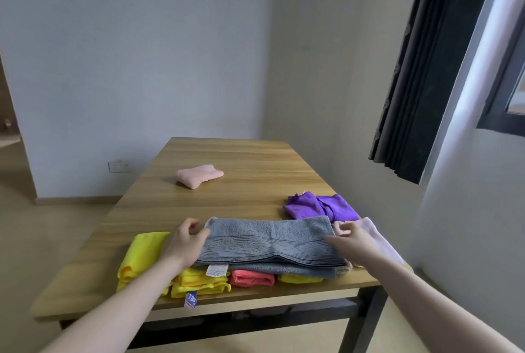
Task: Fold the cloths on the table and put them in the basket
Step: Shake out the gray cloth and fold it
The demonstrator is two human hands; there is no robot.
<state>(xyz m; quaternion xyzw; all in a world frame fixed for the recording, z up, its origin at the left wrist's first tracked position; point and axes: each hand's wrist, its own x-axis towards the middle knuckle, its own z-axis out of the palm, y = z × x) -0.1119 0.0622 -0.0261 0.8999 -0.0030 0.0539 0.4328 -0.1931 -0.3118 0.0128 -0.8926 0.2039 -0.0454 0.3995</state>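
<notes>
left hand (pixel 186 242) pinching grey towel (pixel 268 242) end | right hand (pixel 350 242) seemingly gripping opposite end | towel's long axis running hand-to-hand | basket unseen

We see a wooden counter (pixel 250 162) with a grey towel (pixel 270 242) lying folded lengthwise across its near edge. The left hand (pixel 184 242) pinches the towel's far left corner, and the right hand (pixel 352 242) holds its right end, fingers (pixel 345 227) curled at the far corner. Under the towel lie yellow cloths (pixel 142 256), a coral cloth (pixel 251 278) and another yellow piece (pixel 295 278). A pale pink cloth (pixel 377 236) lies beneath the right hand. A purple cloth (pixel 321 206) sits just beyond, and a folded peach cloth (pixel 199 176) rests well apart toward the far end. A dark curtain (pixel 426 68) hangs at the right.
</notes>
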